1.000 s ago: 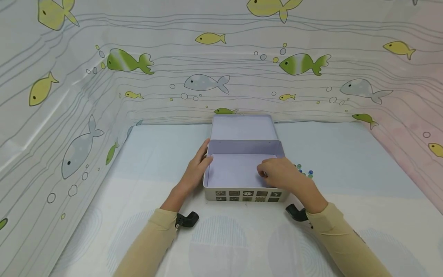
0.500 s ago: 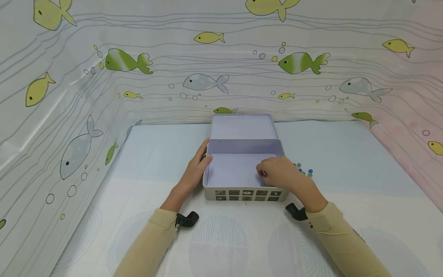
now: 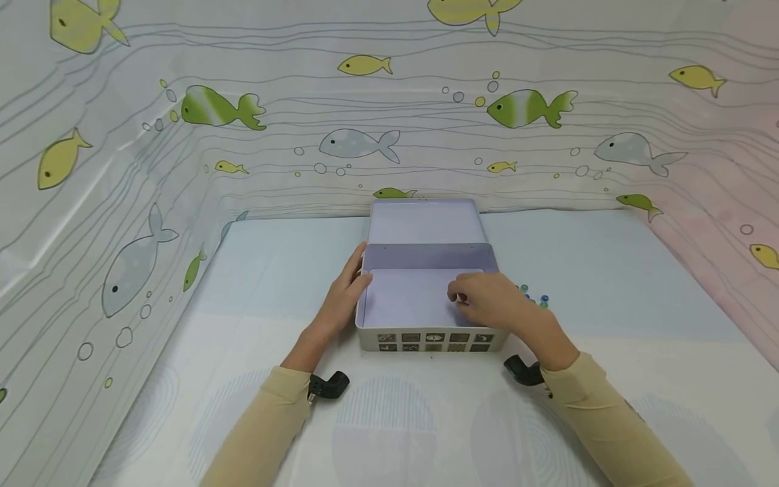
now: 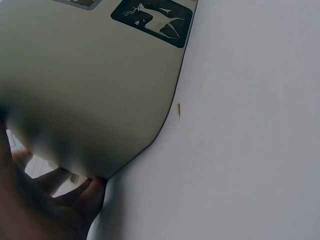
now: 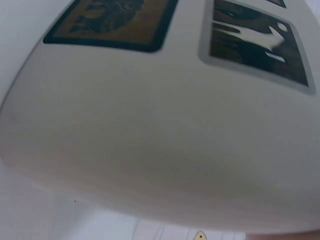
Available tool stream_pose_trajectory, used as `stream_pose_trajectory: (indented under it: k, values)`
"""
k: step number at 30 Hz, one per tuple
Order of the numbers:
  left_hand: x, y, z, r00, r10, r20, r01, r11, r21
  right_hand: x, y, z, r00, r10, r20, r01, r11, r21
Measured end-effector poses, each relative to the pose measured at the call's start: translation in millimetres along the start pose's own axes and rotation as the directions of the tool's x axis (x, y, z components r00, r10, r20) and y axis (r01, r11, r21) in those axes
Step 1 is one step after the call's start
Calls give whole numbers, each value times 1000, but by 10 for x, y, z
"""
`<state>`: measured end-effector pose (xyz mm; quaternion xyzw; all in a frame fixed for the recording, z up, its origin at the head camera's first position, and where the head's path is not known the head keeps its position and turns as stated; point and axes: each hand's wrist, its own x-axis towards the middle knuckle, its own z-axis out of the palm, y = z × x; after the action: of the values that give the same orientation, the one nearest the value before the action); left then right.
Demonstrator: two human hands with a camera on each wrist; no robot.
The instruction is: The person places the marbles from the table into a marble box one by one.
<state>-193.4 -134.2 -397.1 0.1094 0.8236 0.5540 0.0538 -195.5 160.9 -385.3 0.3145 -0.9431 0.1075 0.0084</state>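
Observation:
In the head view a pale lilac metal box [image 3: 404,297] stands with its hinged lid [image 3: 428,222] raised at the back. Dark picture squares [image 3: 435,338] decorate its front wall. My left hand [image 3: 343,294] grips the box's left side, thumb over the rim and fingers along the outside; the left wrist view shows the fingers [image 4: 90,197] against the outer wall. Over the box's right part, my right hand [image 3: 489,297] has curled fingers below the rim's level. I cannot tell whether they hold something. The right wrist view shows mostly the decorated wall [image 5: 160,130].
Several small blue and green glass beads [image 3: 544,302] lie on the table just right of the box, partly hidden behind my right hand. A fish-patterned sheet [image 3: 365,101] rises behind and along both sides of the table [image 3: 274,270].
My right hand has shifted slightly up and left over the box, and its fingertips have moved a little. The left hand keeps its hold on the box's side.

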Motion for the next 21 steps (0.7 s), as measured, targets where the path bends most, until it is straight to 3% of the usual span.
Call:
stream_pose_trajectory:
  k: [10, 21]
  values:
    - [6, -9, -17, 1000, -4, -7, 4, 1000, 8, -45, 54, -138, 999, -1, -44, 8, 987, 159]
    - [-11, 11, -10, 1000, -16, 0, 16, 1000, -3, -159, 151, -271, 990, 7, -140, 14, 988, 152]
